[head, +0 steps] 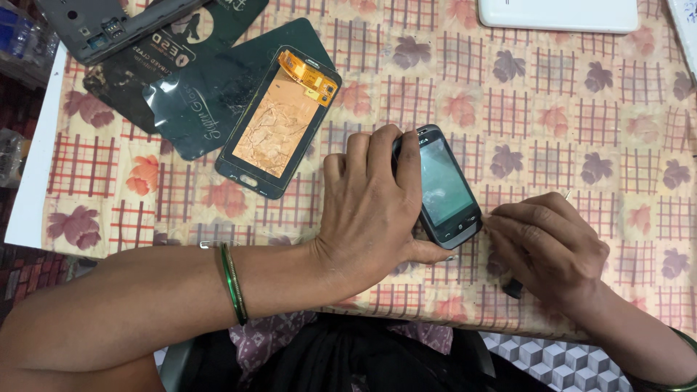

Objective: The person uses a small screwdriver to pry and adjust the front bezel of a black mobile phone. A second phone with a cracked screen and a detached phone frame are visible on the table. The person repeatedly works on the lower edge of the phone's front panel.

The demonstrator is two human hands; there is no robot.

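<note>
1. On a checked, flower-printed tablecloth (566, 109), near the table's front edge, a small dark phone (444, 187) lies face up, its glass whole and its case closed.
2. The left hand (377, 210) presses down on the phone's left side, fingers curled over its top edge and thumb reaching under its near end, gripping it steady.
3. The right hand (548, 243) is pinched around a thin dark tool (512, 288), its tip meeting the phone's near right corner.
4. By the look of it, prying is only starting: no seam gapes and no part is off.
5. Farther left, a stripped screen panel (279, 123) with orange backing rests on dark green packets (196, 101); a white device (559, 14) lies at the far edge.
</note>
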